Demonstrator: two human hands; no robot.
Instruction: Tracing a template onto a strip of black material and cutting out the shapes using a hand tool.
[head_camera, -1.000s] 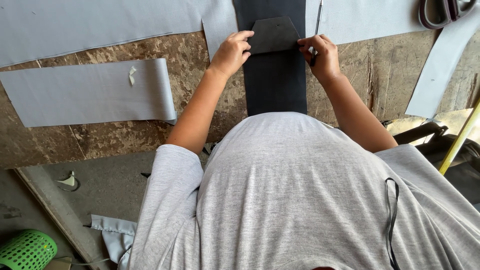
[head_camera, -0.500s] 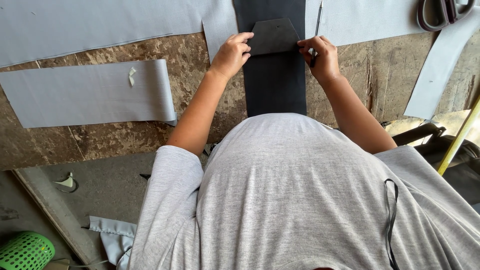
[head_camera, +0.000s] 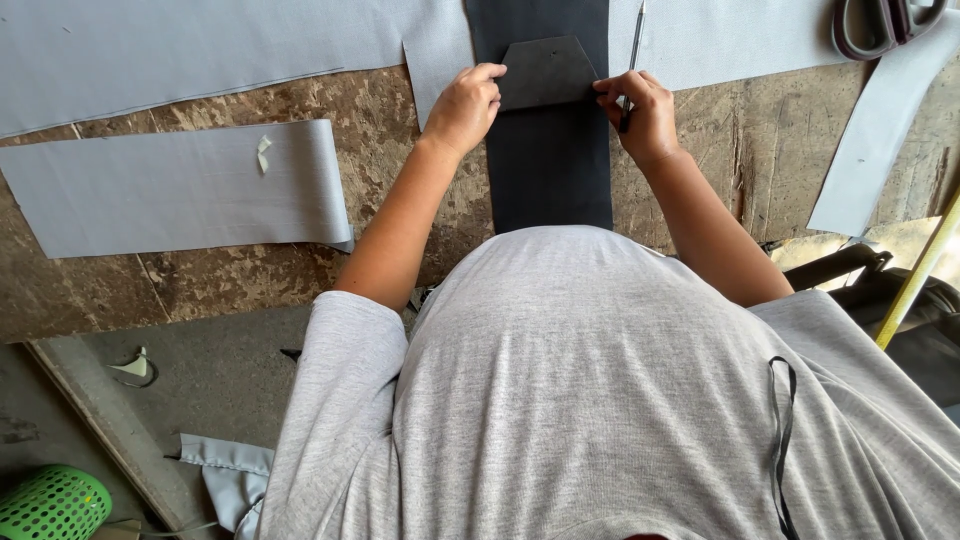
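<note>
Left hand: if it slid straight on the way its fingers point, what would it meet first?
The left hand points right across the dark template, which its fingertips already touch. Beyond that, probably the right hand holding a pen at the opposite edge.

Both hands (head_camera: 463, 105) (head_camera: 640, 112) forward, fingers curled

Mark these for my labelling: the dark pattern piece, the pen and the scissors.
dark pattern piece (head_camera: 545, 72), head view, middle of its flat face
pen (head_camera: 636, 35), head view, upper shaft above the right hand
scissors (head_camera: 875, 25), head view, grey handle loop
</note>
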